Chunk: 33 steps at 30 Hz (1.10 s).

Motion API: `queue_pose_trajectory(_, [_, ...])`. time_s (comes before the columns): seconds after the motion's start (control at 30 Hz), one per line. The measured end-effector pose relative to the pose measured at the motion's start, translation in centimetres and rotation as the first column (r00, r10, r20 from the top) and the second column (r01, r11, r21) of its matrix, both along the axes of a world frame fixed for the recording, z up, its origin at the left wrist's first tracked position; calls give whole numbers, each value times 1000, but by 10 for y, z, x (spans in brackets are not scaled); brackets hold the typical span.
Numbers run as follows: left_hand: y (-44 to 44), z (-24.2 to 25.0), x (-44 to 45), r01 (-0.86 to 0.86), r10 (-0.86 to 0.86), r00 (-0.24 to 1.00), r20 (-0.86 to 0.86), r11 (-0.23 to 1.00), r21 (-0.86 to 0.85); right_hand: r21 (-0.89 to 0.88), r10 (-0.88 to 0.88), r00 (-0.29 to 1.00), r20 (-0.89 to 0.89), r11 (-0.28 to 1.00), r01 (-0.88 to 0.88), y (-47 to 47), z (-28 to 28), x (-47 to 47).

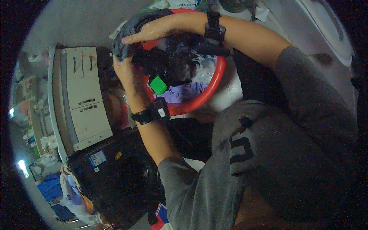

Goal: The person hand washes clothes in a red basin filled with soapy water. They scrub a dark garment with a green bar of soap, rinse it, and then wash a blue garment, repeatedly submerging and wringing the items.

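Observation:
Above the left rim of a red plastic basin (220, 72), a dark grey wet cloth (128, 28) is bunched between my two hands. My left hand (123, 67) grips its lower end. My right hand (155, 28) is closed around its upper part, thumb stretched along it. Black cloth (178, 60) lies heaped in the basin, with sudsy water (205, 70) beside it and purple cloth (184, 92) near the lower rim. A bright green, square-looking object (158, 85) sits at the basin's left side; its kind is unclear. Each wrist bears a black strapped device.
A cream cabinet (86, 97) with drawers stands at the left, above a black front-loading appliance (115, 178). A plastic bag (70, 195) with things in it hangs at the lower left. A printed bag (175, 4) lies beyond the basin, and a white surface (228, 92) is beside it.

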State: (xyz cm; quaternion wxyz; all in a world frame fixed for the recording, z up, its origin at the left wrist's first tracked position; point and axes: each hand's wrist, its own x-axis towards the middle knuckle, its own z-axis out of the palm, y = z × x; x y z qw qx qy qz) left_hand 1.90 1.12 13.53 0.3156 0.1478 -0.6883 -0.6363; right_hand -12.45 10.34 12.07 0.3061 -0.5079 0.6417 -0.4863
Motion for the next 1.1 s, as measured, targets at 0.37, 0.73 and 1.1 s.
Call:
queue_pose_trajectory(0.37, [7, 21, -2, 193, -194, 981, -3, 971, 143, -508, -219, 972, -89, 849, 145, 11, -1, -9])
queue_pose_trajectory(0.73, [31, 23, 30, 199, -137, 976, -168, 877, 438, -403, 278, 951, 135, 892, -203, -12, -58, 29])
queue_pose_trajectory(1.1, [-27, -34, 28, 224, -248, 966, 69, 942, 249, -128, 435, 488, 756, 831, -541, 14, -34, 35])
